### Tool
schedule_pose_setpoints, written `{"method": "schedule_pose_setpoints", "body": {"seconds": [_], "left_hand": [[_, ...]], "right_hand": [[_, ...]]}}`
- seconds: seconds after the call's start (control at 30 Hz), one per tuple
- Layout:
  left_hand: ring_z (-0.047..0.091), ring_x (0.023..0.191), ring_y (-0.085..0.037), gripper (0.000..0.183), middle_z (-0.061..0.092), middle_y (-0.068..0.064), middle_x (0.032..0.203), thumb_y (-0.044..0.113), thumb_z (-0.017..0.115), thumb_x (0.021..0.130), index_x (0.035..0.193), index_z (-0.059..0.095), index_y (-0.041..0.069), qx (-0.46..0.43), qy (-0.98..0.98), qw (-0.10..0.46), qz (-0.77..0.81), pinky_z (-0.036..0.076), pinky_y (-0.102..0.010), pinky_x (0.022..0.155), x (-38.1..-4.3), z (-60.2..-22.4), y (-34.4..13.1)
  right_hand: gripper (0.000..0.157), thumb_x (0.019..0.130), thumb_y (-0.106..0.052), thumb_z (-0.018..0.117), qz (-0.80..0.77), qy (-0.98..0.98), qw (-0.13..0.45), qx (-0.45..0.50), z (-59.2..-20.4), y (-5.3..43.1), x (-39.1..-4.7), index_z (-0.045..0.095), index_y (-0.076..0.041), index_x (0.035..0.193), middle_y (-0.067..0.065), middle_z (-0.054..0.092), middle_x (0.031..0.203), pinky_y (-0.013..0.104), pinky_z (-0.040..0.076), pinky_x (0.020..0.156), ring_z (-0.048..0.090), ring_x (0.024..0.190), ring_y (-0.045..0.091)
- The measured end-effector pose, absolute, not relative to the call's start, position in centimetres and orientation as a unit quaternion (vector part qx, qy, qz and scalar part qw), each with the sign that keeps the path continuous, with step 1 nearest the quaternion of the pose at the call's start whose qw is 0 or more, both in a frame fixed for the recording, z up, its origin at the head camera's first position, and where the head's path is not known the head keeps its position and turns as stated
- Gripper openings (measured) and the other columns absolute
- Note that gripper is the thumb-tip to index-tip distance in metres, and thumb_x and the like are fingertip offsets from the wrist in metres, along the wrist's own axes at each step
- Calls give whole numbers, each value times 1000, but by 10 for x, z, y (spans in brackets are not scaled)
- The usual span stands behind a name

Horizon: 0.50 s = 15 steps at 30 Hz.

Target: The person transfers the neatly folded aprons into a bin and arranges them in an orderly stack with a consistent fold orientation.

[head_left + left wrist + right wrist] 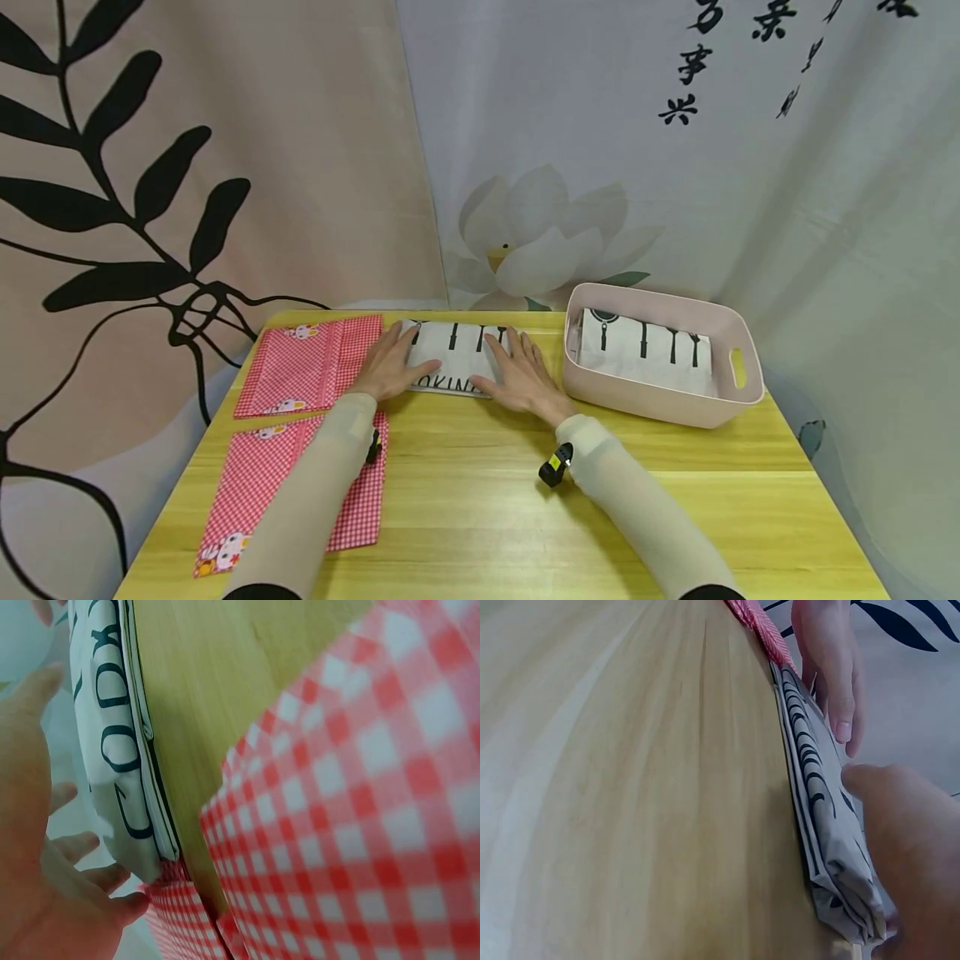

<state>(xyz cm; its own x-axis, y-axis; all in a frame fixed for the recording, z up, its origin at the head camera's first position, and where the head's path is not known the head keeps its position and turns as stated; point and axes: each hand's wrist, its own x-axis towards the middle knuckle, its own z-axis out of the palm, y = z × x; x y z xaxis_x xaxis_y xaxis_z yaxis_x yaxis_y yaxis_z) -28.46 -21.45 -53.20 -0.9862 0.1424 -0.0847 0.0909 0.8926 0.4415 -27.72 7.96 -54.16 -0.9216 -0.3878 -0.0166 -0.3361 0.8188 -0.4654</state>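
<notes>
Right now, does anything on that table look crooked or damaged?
Slightly crooked, perhaps: the pink basket sits at an angle on the table, and the nearer red checked cloth slants, partly hidden by a sleeve. The white cloth mid-table looks tidy; I see no damage.

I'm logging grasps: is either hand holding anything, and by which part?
Nothing appears gripped: the left hand and right hand are spread over opposite ends of the folded white printed cloth.

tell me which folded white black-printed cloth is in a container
The folded white black-printed cloth at right, inside the pale pink plastic bin; the other cloth lies on the yellow wood-grain table, at the left hand and right hand.
</notes>
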Motion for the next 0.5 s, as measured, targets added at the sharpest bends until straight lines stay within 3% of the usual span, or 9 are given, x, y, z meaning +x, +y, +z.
{"method": "schedule_pose_setpoints", "body": {"seconds": [0.5], "left_hand": [[6, 176, -55, 110, -4, -28, 189, 67, 73, 102, 183, 18, 16, 32, 964, 88, 251, 18, -76, 139, -288, -538, -207]], "right_hand": [[103, 107, -73, 61, -220, 959, 54, -169, -550, 72, -280, 20, -16, 183, 39, -4, 185, 60, 15, 146, 12, 175, 53]]}}
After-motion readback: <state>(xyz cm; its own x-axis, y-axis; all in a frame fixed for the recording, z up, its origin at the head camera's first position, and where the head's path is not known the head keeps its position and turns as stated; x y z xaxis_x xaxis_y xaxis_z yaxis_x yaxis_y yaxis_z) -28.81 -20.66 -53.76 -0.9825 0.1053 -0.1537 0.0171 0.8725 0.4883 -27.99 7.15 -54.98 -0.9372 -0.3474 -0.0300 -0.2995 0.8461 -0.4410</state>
